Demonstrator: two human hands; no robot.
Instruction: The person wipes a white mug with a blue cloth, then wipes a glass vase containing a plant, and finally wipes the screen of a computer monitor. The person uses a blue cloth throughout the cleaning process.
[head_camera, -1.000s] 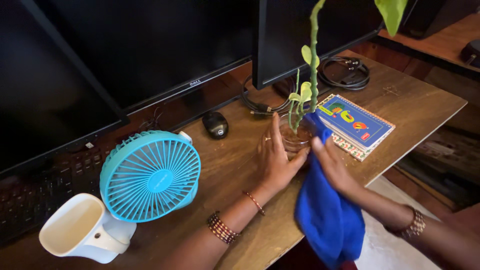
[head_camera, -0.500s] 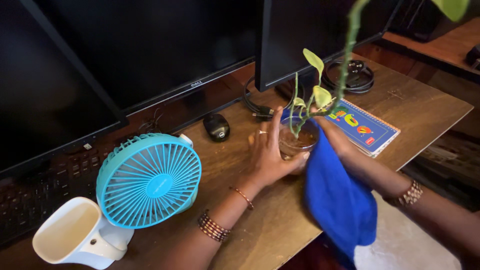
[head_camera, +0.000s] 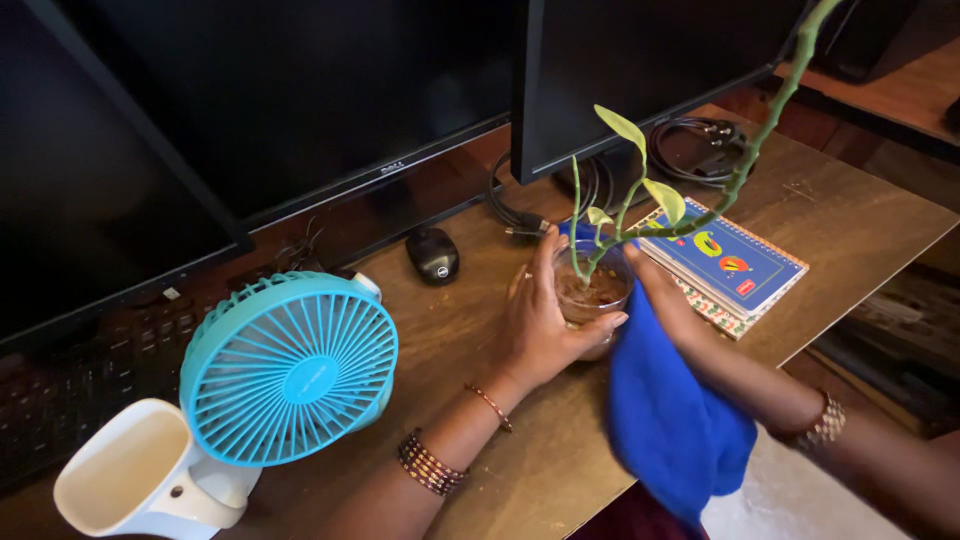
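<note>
A small clear glass jar (head_camera: 600, 290) holding a green-stemmed plant (head_camera: 640, 215) stands on the wooden desk (head_camera: 480, 330). My left hand (head_camera: 545, 325) wraps around the jar's left side, thumb under its front. My right hand (head_camera: 665, 300) presses a blue cloth (head_camera: 670, 420) against the jar's right side; most of the cloth hangs down past the desk's front edge. The plant's long stem leans up toward the top right.
A turquoise desk fan (head_camera: 290, 365) on a white base (head_camera: 130, 490) stands at the front left. A black mouse (head_camera: 432, 255), a keyboard (head_camera: 70, 390), two dark monitors (head_camera: 300, 100), coiled cables (head_camera: 690, 145) and a blue spiral notebook (head_camera: 735, 265) surround the jar.
My left hand has closed further around the jar, and my right hand with the cloth has shifted lower along the jar's right side. The camera view has shifted slightly.
</note>
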